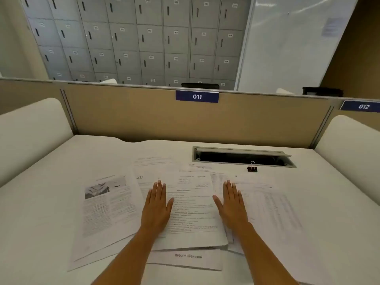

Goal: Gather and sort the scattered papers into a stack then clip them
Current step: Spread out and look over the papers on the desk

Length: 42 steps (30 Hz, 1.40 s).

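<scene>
Several printed papers lie scattered and overlapping across the middle of the white desk (pixel 41 202). A sheet with a dark photo (pixel 107 206) lies at the left, a text sheet (pixel 191 208) in the middle, a table-filled sheet (pixel 275 206) at the right. My left hand (pixel 157 206) rests flat, fingers together, on the papers left of the middle sheet. My right hand (pixel 233 204) lies flat on the papers at its right side. Neither hand holds anything. A black binder clip (pixel 252 168) stands behind the papers, near the cable slot.
An open cable slot with a metal lid (pixel 242 157) sits at the back right of the desk. A tan partition (pixel 144 116) labelled 011 closes the back. White rounded side panels (pixel 30 130) flank the desk left and right. Grey lockers stand beyond.
</scene>
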{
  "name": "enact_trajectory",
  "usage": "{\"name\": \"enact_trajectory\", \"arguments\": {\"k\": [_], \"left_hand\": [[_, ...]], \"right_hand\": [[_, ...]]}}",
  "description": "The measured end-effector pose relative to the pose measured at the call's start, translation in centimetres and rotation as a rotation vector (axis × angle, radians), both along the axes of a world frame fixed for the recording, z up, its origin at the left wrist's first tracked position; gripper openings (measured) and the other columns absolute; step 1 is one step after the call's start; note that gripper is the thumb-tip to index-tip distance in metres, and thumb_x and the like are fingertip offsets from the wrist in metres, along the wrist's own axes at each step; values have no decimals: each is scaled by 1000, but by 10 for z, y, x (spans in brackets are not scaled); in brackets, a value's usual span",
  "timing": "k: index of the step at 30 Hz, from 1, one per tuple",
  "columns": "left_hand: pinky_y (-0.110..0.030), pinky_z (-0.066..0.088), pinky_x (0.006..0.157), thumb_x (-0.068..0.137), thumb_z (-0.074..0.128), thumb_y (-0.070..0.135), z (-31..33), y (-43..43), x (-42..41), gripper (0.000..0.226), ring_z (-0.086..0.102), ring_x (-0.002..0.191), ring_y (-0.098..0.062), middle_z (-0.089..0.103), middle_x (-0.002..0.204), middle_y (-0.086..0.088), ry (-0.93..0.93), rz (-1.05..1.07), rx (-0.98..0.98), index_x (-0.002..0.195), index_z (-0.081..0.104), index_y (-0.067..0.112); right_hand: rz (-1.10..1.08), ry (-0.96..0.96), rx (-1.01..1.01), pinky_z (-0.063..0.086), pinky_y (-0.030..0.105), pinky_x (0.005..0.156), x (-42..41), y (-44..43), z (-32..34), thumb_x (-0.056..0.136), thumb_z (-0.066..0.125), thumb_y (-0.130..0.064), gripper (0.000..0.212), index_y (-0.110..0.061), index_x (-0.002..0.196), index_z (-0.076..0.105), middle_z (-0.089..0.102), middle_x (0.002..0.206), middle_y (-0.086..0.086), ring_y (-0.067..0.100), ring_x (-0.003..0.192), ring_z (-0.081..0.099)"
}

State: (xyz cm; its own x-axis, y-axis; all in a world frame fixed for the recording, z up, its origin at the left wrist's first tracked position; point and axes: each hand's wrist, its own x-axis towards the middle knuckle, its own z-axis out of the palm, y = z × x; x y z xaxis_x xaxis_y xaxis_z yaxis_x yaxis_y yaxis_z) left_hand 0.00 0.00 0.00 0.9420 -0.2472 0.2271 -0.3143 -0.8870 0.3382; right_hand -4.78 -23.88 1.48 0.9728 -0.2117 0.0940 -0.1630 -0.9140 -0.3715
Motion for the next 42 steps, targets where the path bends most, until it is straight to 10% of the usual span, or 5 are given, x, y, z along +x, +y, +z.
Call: {"name": "enact_trajectory", "arguments": {"k": [6, 11, 21, 26, 42], "left_hand": [[-18, -21, 110, 54, -38, 71, -23, 1, -17, 110, -13, 142, -11, -10, 157, -4, 147, 50, -9, 145, -10, 15], [-26, 3, 115, 93, 14, 53, -16, 0, -24, 66, 8, 145, -18, 6, 157, -5, 186, 125, -114, 148, 11, 16], [-39, 47, 96, 86, 61, 9, 21, -5, -5, 61, 59, 109, -30, 57, 126, -10, 539, 469, -1199, 140, 35, 10], [-51, 51, 89, 86, 59, 6, 17, -2, -6, 38, 65, 98, -32, 65, 115, -11, 623, 381, -1130, 124, 58, 10], [-42, 48, 93, 91, 53, 12, 15, -2, -18, 34, 62, 103, -29, 63, 119, -11, 490, 337, -998, 125, 56, 11]], "right_hand": [[-27, 82, 15, -9, 31, 116, -17, 5, -35, 50, -34, -79, 119, -15, 147, -11, -10, 158, 1, 15, 146, -9], [-49, 55, 21, -7, 28, 116, -19, 8, -36, 54, -32, -79, 119, -15, 149, -1, -1, 159, -1, 14, 146, -2], [-52, 1, 205, 1, 30, 118, -20, 6, -29, 77, 1, -73, 90, -20, 148, 18, 16, 157, -2, 13, 145, 11], [-117, -128, 465, 26, 38, 114, -27, -10, -5, 93, 49, -38, 54, -19, 141, 34, 35, 149, 1, 20, 137, 32], [-779, 249, 443, 37, 50, 102, -106, -149, 19, 64, 83, -36, 93, -8, 138, 34, 49, 133, 22, 41, 116, 48]]}}
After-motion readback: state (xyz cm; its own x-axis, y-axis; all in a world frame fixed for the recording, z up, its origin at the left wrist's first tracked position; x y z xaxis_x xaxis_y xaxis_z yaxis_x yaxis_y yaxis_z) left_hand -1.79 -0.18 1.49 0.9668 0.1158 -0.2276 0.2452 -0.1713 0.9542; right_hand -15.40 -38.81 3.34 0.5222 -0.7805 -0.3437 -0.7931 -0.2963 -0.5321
